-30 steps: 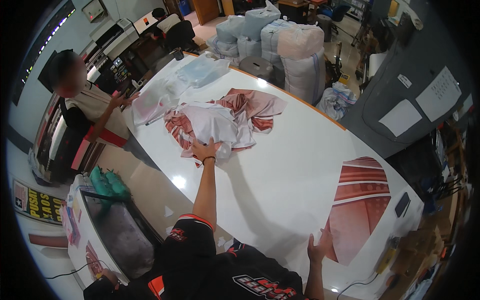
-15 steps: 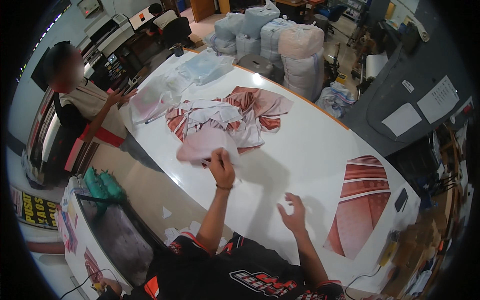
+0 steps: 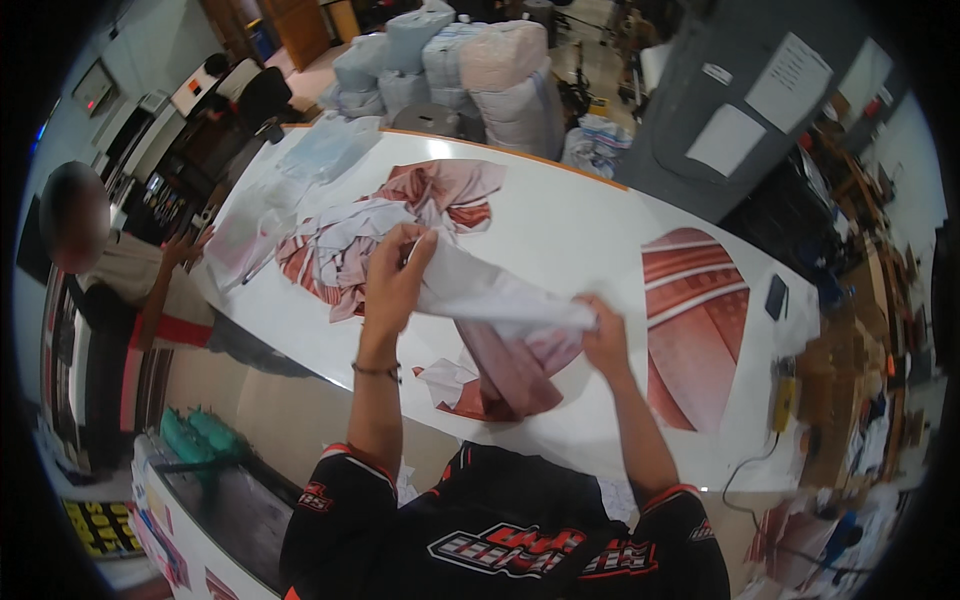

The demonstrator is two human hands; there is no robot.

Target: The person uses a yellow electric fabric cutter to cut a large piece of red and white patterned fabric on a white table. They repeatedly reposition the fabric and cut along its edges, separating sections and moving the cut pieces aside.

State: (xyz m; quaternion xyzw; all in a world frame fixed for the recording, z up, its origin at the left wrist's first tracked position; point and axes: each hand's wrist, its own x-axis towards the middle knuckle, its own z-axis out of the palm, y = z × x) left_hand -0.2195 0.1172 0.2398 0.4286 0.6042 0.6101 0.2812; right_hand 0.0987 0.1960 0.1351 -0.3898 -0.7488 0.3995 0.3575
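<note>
A piece of printed cloth (image 3: 500,295), white on one face and dusty red on the other, is stretched between my two hands above the table. My left hand (image 3: 398,280) pinches its upper left end, with thumb and fingers closed. At the other end my right hand (image 3: 606,338) grips the edge. The lower part of the cloth hangs in folds toward the table's near edge. Beyond my left hand lies a crumpled heap of red, pink and white fabric pieces (image 3: 350,235). To the right of my right hand, a red patterned fabric panel (image 3: 695,335) lies flat.
The white table (image 3: 560,215) carries clear plastic bags (image 3: 325,150) at its far left and a dark phone (image 3: 776,296) at the right. Stuffed sacks (image 3: 515,100) stand behind it. A co-worker (image 3: 120,290) stands at the left side. Cardboard (image 3: 850,370) crowds the right.
My right hand, empty before, now grips the cloth. My left hand has lifted its piece away from the heap, and the cloth is spread between both hands. The view has turned right.
</note>
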